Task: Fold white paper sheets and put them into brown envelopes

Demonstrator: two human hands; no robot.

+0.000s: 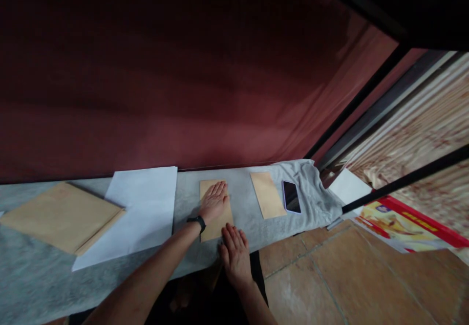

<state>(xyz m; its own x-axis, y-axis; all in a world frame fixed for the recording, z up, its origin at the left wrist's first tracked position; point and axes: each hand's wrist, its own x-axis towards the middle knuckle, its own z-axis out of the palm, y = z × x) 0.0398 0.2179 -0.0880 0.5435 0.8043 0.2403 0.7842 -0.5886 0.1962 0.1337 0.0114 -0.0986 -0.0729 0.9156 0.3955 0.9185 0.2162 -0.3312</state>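
Observation:
My left hand (215, 201), with a dark band on its wrist, lies flat on a small tan envelope (211, 229) on the grey cloth. Its fingers are stretched out and point toward the back right. Close to the envelope's lower right corner is my right hand (235, 255), fingers extended and palm down, holding nothing. The fingertips touch or nearly touch that corner. A second tan envelope (268, 196) rests to the right, apart from both hands.
A phone (292, 197) lies near the right end of the cloth-covered surface (252, 229). To the left, large brown envelopes (62, 216) overlap white paper (148, 203). Dark red fabric (220, 119) rises behind. A red and yellow box (406, 225) is on the tiled floor.

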